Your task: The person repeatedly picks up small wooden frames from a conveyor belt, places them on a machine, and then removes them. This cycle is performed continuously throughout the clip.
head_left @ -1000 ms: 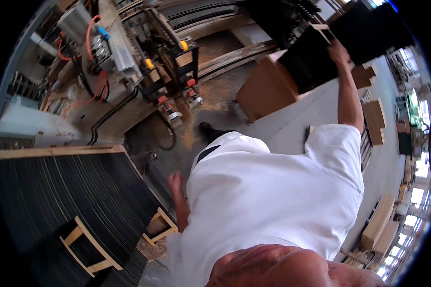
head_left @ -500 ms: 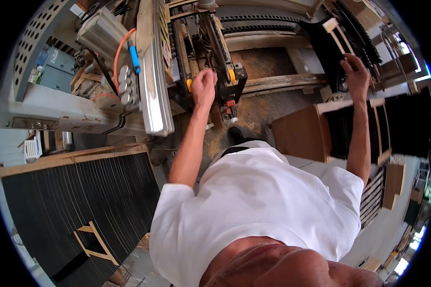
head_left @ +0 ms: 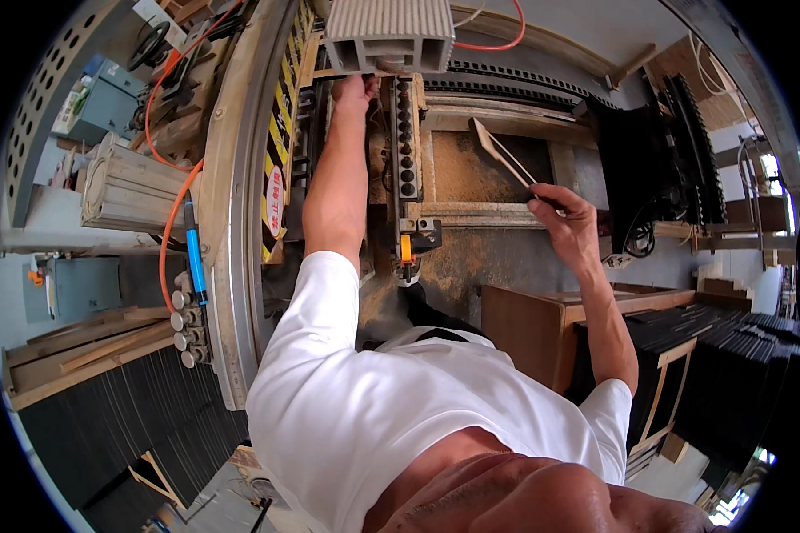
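Observation:
My left hand [head_left: 354, 91] reaches far into the machine, at the near edge of a ribbed grey metal block [head_left: 388, 31]. Its fingers are partly hidden there, and I cannot tell whether they grip anything. Just right of that forearm runs a rail with a row of black round pads [head_left: 406, 142]. My right hand [head_left: 564, 218] is closed on the near end of a narrow pale-edged wooden piece [head_left: 500, 151]. The piece slants away to the upper left, over the machine's sawdust-covered opening.
A long metal beam [head_left: 218, 200] with a yellow-black striped strip stands left of my arm. Stacked black panels [head_left: 133, 417] lie at lower left, and more black panels [head_left: 720, 338] at right beside a brown wooden cabinet [head_left: 520, 333]. Sawdust [head_left: 471, 258] covers the floor.
My body has come closer to the machine. My left hand has reached farther in, toward the grey block. My right hand has brought the wooden piece leftward from beside the black part.

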Motion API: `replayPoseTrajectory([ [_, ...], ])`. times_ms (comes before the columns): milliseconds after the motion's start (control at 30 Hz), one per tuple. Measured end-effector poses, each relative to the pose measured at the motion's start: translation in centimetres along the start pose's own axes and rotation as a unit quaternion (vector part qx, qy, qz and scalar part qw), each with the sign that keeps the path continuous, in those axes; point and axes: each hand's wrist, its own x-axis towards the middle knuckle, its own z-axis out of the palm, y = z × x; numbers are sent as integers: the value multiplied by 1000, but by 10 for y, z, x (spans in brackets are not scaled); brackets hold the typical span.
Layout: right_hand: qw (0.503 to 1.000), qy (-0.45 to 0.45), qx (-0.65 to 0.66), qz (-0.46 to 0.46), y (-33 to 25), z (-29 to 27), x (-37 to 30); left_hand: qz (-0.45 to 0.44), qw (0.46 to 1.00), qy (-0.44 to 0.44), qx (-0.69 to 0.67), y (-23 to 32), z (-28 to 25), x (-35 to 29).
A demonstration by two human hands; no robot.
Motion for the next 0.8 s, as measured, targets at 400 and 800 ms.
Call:
replayPoseTrajectory([
  [400, 881, -123, -252, -380, 1, 167, 129, -13, 995, -7, 102, -65, -152, -304],
  [800, 726, -99, -480, -483, 30, 280, 222, 0, 980, 189, 61, -110, -268, -506],
])
